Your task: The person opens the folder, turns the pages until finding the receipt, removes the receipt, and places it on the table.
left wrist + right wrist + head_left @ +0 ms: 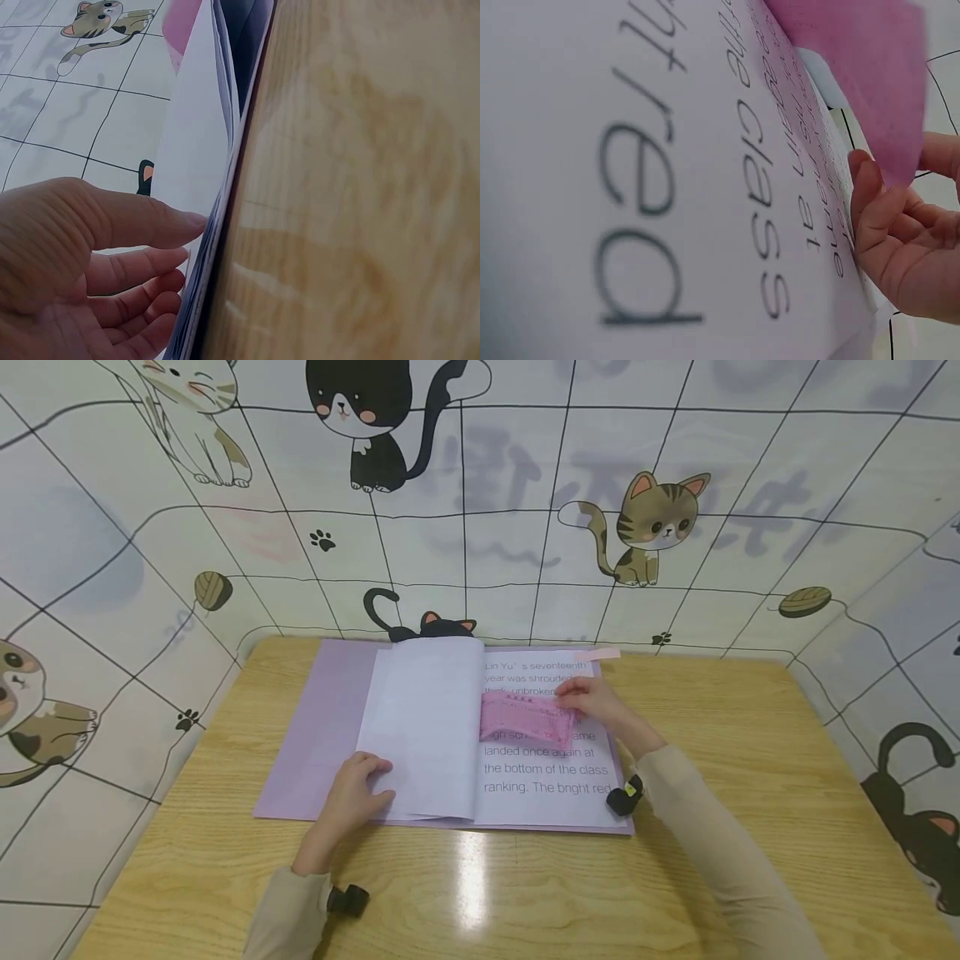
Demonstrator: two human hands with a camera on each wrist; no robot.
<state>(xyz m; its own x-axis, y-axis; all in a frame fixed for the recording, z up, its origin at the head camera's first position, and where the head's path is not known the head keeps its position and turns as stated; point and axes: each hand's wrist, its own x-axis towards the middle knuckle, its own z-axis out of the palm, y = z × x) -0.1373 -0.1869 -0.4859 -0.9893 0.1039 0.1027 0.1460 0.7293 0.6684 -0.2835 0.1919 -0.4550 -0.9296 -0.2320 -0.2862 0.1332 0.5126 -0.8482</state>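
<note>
A book (423,727) with large print on its right page lies spread on the table. Over that page, a pink rectangular slip (521,720) with small dark marks near its top edge bows slightly. My right hand (600,706) pinches the slip at its right end; in the right wrist view, the slip's corner (900,142) sits between thumb and fingers, raised off the print. My left hand (351,795) rests at the lower left of the blank left page, thumb and fingers spread loosely. In the left wrist view, its thumb (161,225) lies by the page edges.
A purple cover (315,727) shows beyond the pages on the left. From the right page's top corner sticks out a pale pink tab (600,654). The wooden table (480,893) meets a wall (510,552) printed with cats and grid lines.
</note>
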